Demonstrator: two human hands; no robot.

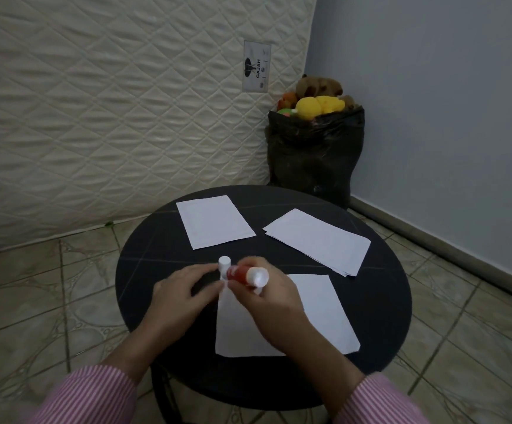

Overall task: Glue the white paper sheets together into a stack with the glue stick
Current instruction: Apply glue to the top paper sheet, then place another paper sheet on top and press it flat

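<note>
Three lots of white paper are lying on the round black table (163,246): a single sheet (215,221) at the far left, a small stack of sheets (317,240) at the far right, and a near sheet (315,313) under the hands. One red glue stick with a white base (247,274) is sitting in the right hand (267,304), fingers clamped around it, while the left hand (181,296) is resting on the table, fingers loosely bent beside one small white cap (223,264), contact unclear. One black plastic bag (314,154) on the tiled floor is holding several plush toys (317,101).
</note>
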